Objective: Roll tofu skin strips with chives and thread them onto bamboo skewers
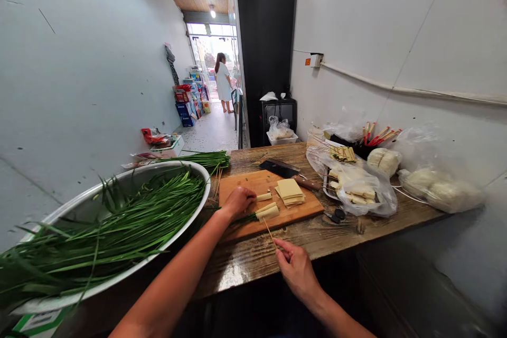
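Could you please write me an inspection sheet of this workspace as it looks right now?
Surface: worn wooden counter, wet sheen near the front edge; wooden cutting board on it.
Job's things: rolled tofu-skin pieces on the board, thin bamboo skewer pointing at them, stack of flat tofu sheets, cleaver behind.
Clutter: metal basin of chives, plastic bags of food, skewer holder.
Hands: left hand presses on the board by the rolls; right hand pinches the skewer's end with its fingers.
Cables: white conduit along the wall.
Surroundings: narrow corridor; a person stands near the doorway.
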A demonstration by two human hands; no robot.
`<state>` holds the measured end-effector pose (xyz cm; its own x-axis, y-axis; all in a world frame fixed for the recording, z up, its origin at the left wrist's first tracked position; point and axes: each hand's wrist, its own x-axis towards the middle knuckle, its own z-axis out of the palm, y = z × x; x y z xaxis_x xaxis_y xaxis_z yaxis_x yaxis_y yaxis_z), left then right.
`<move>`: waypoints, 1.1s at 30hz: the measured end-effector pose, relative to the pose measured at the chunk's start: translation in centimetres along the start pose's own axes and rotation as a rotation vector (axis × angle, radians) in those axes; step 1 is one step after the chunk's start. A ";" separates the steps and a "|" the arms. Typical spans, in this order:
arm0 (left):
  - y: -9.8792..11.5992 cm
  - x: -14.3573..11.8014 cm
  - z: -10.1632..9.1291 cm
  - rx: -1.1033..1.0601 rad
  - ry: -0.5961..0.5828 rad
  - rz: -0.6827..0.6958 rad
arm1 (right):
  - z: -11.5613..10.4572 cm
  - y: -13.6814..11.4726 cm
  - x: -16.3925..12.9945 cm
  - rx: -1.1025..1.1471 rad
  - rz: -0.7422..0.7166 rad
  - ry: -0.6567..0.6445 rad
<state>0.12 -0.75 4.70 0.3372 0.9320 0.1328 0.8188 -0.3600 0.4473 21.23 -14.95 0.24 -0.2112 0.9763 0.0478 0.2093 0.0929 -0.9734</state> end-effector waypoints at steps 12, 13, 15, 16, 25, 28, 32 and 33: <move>-0.3 0.2 0.1 -0.011 0.008 -0.022 | 0.5 0.2 0.1 -0.013 -0.005 0.023; -0.3 0.2 0.1 -0.009 0.008 -0.021 | 0.5 0.2 0.2 -0.010 -0.006 0.020; -0.4 0.2 0.2 -0.009 0.007 -0.013 | 0.6 0.3 0.2 -0.016 -0.002 0.015; -0.5 0.2 0.2 -0.010 0.005 -0.007 | 0.5 0.2 0.3 -0.023 0.000 0.013; -0.7 0.2 0.3 -0.018 0.005 0.013 | 0.1 -0.7 0.2 -0.095 0.018 0.000; -0.6 0.2 0.2 -0.007 0.005 0.012 | 0.1 -0.9 0.3 -0.132 0.021 -0.001; -0.7 0.2 0.3 0.009 0.007 0.042 | 0.1 -1.5 0.4 -0.166 0.025 -0.017; -0.8 0.2 0.3 0.010 0.006 0.046 | 0.2 -1.6 0.5 -0.183 0.027 -0.013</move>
<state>-0.32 -0.28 4.06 0.3715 0.9149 0.1582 0.8070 -0.4024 0.4322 20.61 -14.68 1.83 -0.2154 0.9764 0.0184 0.3847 0.1022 -0.9174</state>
